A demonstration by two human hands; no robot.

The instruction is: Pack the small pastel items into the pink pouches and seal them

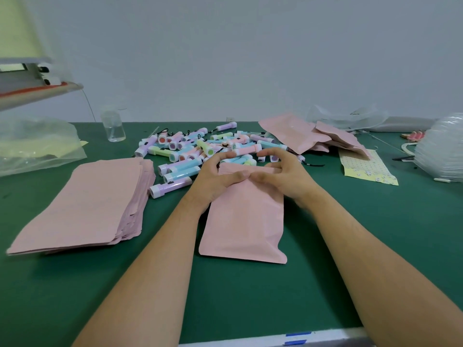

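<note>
A pink pouch lies lengthwise on the green table in front of me, slightly bulged. My left hand and my right hand pinch its far, top edge, thumbs meeting on top at the middle and fingers curled behind it. Just beyond the pouch lies a heap of small pastel torch-shaped items in blue, purple, pink and green. A thick stack of flat pink pouches sits at my left. A pile of bulging pink pouches lies at the back right.
A clear plastic bag lies at the far left, with a clear jar behind the heap. A yellow patterned pouch, scissors and a bundle of clear film occupy the right side. The table's front edge carries blue tape.
</note>
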